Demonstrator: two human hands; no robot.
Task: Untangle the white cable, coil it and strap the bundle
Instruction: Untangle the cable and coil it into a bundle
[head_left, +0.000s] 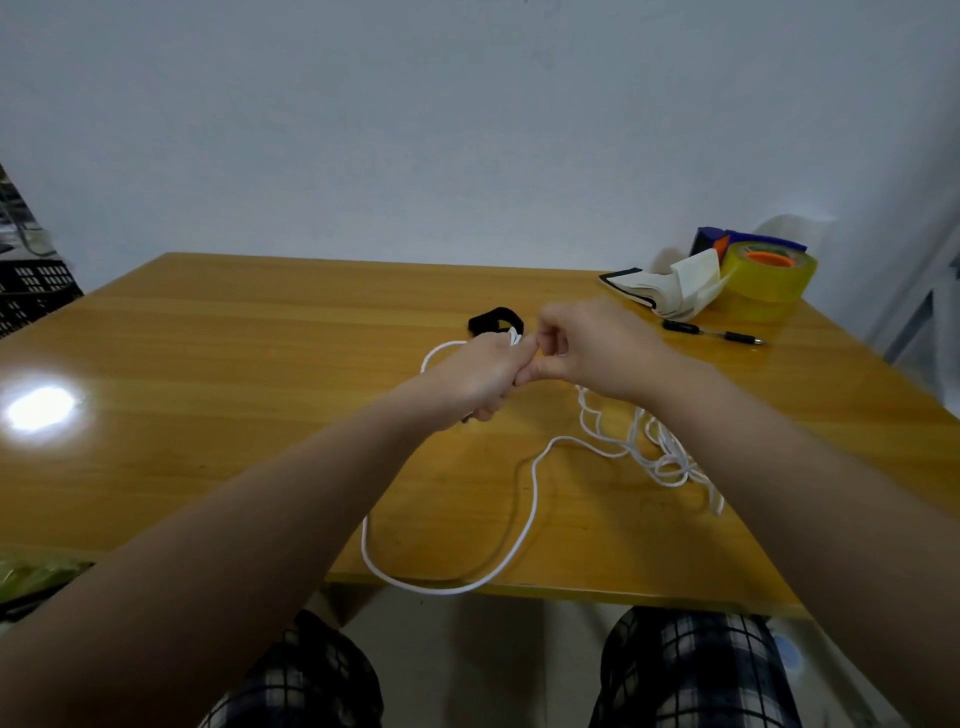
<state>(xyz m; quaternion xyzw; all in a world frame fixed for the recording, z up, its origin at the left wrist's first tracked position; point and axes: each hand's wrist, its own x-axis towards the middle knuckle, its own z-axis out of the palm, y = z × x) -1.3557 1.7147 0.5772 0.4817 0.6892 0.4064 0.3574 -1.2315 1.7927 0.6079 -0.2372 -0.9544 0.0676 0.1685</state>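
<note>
The white cable (531, 519) runs in a long loop over the wooden table's (208, 364) front edge, with a tangled heap under my right forearm. My left hand (483, 371) is closed around a small bundle of the white cable above the table's middle; a few turns show at its far side. My right hand (587, 345) touches it fingertip to fingertip, pinching the cable beside the bundle. A black strap (493, 319) lies curled on the table just behind my left hand.
At the back right corner sit a roll of yellow tape (769, 275), folded white cloth (670, 291) and dark blue items. A black pen (711, 332) lies in front of them. A black crate (36, 291) stands at the left. My knees are below the table edge.
</note>
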